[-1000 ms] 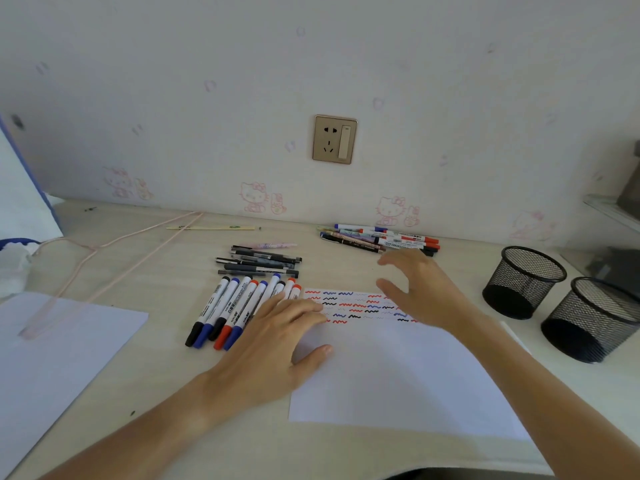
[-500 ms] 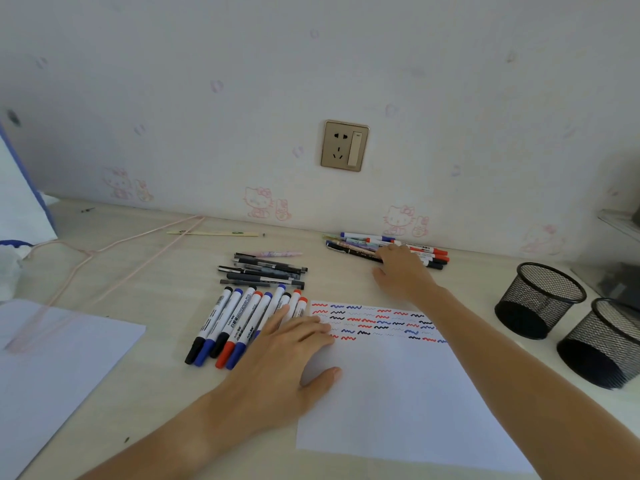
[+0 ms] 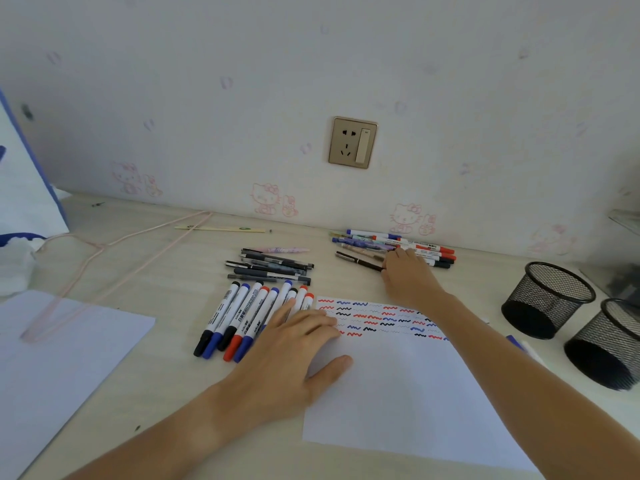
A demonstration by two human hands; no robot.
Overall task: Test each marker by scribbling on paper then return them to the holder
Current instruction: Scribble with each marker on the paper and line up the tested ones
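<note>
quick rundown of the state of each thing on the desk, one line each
left hand: flat, pressing the scribble paper
right hand: on the far marker pile, grip unclear
scribble paper: flat, top rows scribbled, rest blank
whiteboard markers: capped, lying in a row
dark pens: lying stacked
far marker pile: lying by the wall
near mesh holder: upright, no markers seen
far mesh holder: upright, no markers seen

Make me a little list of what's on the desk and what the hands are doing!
left hand: flat on the scribble paper, holding it down
right hand: reaching into the far pile of pens, fingers at a dark pen
marker row: lying beside the paper
mesh holders: two, right side, nothing visible inside
scribbles: red, blue, black
</note>
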